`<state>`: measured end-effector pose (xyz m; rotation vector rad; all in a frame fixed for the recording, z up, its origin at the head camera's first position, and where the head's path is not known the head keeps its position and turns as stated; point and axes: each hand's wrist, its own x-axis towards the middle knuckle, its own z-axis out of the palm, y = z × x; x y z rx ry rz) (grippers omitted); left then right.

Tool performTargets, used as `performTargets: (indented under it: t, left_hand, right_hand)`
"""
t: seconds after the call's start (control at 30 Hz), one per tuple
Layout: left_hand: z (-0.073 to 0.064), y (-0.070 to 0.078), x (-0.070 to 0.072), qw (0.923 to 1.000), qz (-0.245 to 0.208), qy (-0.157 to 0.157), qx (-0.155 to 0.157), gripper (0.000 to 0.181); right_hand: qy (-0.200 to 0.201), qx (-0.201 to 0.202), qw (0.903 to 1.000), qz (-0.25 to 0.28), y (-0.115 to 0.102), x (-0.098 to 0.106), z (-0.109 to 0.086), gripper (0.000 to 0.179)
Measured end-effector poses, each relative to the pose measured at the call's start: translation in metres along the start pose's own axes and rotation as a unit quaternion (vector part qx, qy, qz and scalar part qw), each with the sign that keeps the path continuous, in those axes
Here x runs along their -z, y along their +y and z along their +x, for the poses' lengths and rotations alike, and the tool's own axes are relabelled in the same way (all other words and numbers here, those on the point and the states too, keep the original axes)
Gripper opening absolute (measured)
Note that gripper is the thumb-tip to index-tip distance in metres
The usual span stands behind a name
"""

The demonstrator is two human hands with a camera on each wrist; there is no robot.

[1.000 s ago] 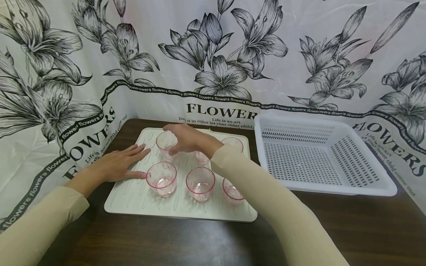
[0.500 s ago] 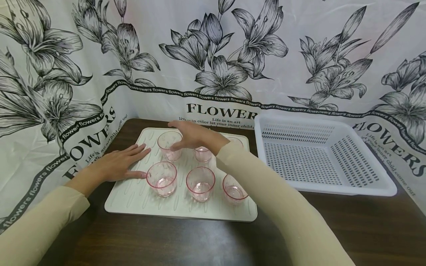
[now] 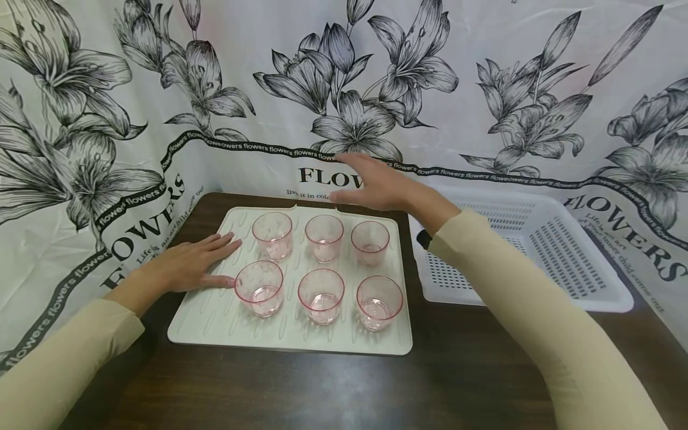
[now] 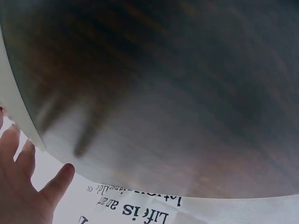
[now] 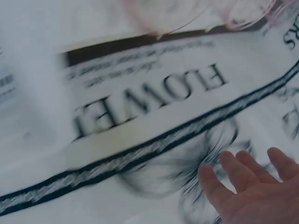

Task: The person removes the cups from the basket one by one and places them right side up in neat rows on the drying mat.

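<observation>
Clear glasses with pink rims stand upright on a cream ridged mat [image 3: 209, 325], three in the back row and three in front. My left hand [image 3: 185, 263] rests on the mat's left edge, fingers spread, its thumb tip right at the front left glass [image 3: 260, 289]. Raised beyond the back right glass [image 3: 370, 243], my right hand [image 3: 378, 185] holds nothing, its fingers extended and thumb apart. The right wrist view shows that hand's fingers [image 5: 238, 172] loosely spread against the printed cloth. Spread left fingers [image 4: 58, 184] appear in the left wrist view.
A white perforated plastic basket [image 3: 583, 301] sits right of the mat, partly covered by my right forearm. White cloth [image 3: 242, 170] with black flower prints hangs behind and left of the dark wooden table [image 3: 279, 388].
My right hand has left the back left glass and moved up and right, clear of the glasses. The back row now shows fully. My left hand has stayed in place.
</observation>
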<state>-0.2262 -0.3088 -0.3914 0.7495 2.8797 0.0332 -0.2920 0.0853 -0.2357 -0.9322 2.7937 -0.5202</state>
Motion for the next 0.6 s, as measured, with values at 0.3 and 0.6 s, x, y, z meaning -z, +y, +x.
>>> performTargets:
  t: [0.3,0.6]
  left_hand:
    - [0.002,-0.003,0.001,1.0,0.001,0.0,0.008,0.085]
    - [0.004,-0.007,0.015,0.9992,-0.023,-0.001,0.032,0.076]
  right_hand:
    - [0.031,-0.056,0.9977,0.023,0.057,0.031,-0.047,0.091]
    - [0.06,-0.127,0.9895,-0.034,0.114,0.037,-0.102,0.091]
